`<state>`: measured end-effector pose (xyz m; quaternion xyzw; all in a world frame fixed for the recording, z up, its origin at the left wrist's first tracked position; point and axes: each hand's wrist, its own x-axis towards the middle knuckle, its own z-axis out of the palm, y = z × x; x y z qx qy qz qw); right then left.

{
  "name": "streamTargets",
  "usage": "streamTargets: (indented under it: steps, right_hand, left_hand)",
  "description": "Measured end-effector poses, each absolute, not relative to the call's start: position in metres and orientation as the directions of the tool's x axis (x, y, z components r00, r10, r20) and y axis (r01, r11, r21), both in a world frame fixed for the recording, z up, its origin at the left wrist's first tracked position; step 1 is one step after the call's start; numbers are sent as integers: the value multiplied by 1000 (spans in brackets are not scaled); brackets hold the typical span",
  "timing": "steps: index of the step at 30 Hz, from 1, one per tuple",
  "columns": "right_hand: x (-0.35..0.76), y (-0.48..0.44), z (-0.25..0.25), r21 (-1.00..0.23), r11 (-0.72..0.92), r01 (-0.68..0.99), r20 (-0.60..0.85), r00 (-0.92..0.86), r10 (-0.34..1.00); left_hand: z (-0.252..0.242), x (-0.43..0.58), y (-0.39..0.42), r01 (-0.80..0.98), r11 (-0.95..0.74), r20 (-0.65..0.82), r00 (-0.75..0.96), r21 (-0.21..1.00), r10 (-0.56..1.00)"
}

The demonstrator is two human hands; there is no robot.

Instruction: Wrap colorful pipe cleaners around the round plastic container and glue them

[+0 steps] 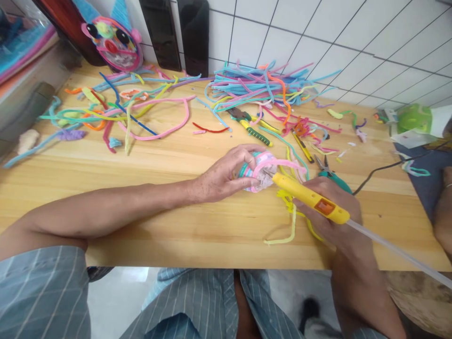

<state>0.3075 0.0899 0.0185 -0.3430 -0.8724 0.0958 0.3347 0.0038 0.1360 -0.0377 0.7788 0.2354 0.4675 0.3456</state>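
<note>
The left hand [221, 176] half-hides the pipe-cleaner piece [263, 172]; the glue gun [310, 200] trails a stick [399, 252] off-frame.

Single head-worn view, facing forward and down, close over wooden table [197, 226]

Yellow plastic glue gun [310, 200] with an orange trigger; pink, teal and white pipe-cleaner bundle [260, 164]; pale honey wood-grain table [158, 160]. Blue, pink, orange and yellow pipe-cleaner heap [254, 84]. White wall tiles [318, 28] lined with dark grout. Blue-grey shirt sleeve [42, 292], thin white stripes.
</note>
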Motion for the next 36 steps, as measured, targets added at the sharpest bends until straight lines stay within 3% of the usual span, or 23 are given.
streamTargets:
  steps: [13,28,31,36]
  right_hand:
    - [304,86,18,-434,678,593,465,-498,732]
    - [303,87,17,-442,700,561,474,-516,713]
    - [312,88,18,-534,630,563,491,-400,774]
    - [378,112,25,-699,200,687,408,154,900]
  left_hand:
    - [-39,4,137,30,-658,580,446,752,682]
    - [-38,3,137,46,-630,546,452,775,705]
    - [-38,2,136,57,-616,527,460,785,715]
    - [-42,1,132,47,-603,528,432,797,731]
